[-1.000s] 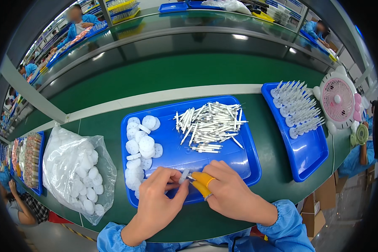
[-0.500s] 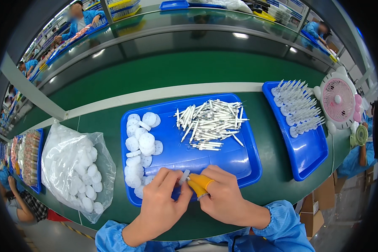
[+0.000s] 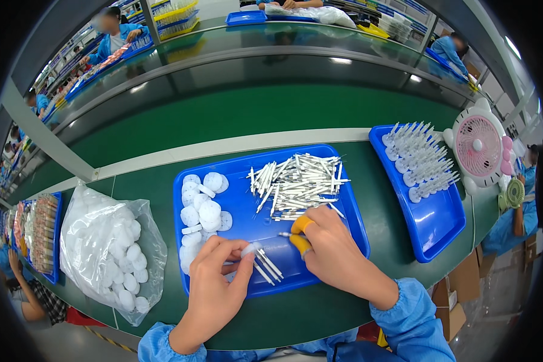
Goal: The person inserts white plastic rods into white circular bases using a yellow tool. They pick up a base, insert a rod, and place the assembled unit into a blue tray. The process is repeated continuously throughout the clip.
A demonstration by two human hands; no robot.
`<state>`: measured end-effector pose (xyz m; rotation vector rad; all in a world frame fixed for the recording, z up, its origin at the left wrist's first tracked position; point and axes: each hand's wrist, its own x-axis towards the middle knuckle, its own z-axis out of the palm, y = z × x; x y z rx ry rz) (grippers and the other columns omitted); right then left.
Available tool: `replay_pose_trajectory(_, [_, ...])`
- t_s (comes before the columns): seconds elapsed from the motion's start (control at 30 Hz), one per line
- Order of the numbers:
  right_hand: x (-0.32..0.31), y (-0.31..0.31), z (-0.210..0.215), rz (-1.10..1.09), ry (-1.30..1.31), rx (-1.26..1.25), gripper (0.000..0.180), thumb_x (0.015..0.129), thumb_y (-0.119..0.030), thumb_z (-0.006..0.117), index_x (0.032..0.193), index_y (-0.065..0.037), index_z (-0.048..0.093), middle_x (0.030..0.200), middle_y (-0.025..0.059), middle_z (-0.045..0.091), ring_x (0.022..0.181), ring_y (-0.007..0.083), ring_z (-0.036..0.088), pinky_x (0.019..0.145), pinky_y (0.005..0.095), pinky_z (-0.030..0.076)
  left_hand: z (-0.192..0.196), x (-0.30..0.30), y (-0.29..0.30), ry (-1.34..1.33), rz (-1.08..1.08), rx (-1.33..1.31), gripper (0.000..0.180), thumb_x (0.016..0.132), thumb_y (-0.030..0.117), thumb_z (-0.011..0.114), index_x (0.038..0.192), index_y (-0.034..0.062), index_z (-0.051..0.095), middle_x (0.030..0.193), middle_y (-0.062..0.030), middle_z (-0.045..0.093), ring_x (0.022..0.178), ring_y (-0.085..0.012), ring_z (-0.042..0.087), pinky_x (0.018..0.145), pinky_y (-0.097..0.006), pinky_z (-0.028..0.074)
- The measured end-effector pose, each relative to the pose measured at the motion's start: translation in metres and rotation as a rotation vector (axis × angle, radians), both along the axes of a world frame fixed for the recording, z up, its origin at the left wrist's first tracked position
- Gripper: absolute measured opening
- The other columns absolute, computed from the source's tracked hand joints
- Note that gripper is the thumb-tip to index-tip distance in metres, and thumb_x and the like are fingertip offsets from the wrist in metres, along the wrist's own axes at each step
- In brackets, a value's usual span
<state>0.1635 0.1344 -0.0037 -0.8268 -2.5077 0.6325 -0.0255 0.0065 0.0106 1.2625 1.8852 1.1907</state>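
My left hand [image 3: 214,280] pinches a white round disc [image 3: 250,248] between thumb and fingertips, over the near part of a blue tray [image 3: 359,241]. Beside its fingertips are several thin white sticks [image 3: 268,266]; whether any touches the disc I cannot tell. My right hand [image 3: 338,253], with yellow finger covers on thumb and forefinger, is closed on a thin stick whose greyish tip [image 3: 285,234] points left. Loose white discs [image 3: 210,212] fill the tray's left side. A heap of white sticks [image 3: 298,181] with thin dark ends lies at its far right.
A clear plastic bag of white discs [image 3: 111,253] stands left of the tray. To the right, a second blue tray [image 3: 434,226] holds rows of discs with upright sticks [image 3: 419,158], beside a pink-and-white fan [image 3: 478,145]. Co-workers sit beyond the green bench [image 3: 253,102].
My hands have drawn apart. The right moved up and right with a stick; the left shifted slightly left, keeping the disc. Several sticks near it now show. The view has shifted slightly.
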Motion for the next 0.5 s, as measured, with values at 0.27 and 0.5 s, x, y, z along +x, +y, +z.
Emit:
replay_pose_trajectory(0.27, [0.008, -0.027, 0.016, 0.220, 0.192, -0.212, 0.054, 0.070, 0.012, 0.069, 0.123, 0.003, 0.074, 0.100, 0.0149, 0.064, 0.088, 0.0346, 0.060, 0.077, 0.0421, 0.051, -0.003, 0.004, -0.002, -0.113, -0.056, -0.015, 0.014, 0.093, -0.006, 0.073, 0.106, -0.0050, 0.069, 0.105, -0.0067, 0.067, 0.093, -0.0122, 0.070, 0.075, -0.030, 0.065])
replay_pose_trajectory(0.5, [0.010, -0.025, 0.011, 0.253, 0.145, -0.144, 0.053, 0.067, 0.012, 0.068, 0.119, 0.006, 0.075, 0.100, 0.0139, 0.062, 0.088, 0.0330, 0.057, 0.078, 0.0425, 0.048, 0.000, 0.006, 0.000, 0.007, -0.076, 0.074, 0.011, 0.093, -0.007, 0.071, 0.103, -0.0055, 0.069, 0.100, -0.0088, 0.067, 0.092, -0.0150, 0.071, 0.079, -0.032, 0.066])
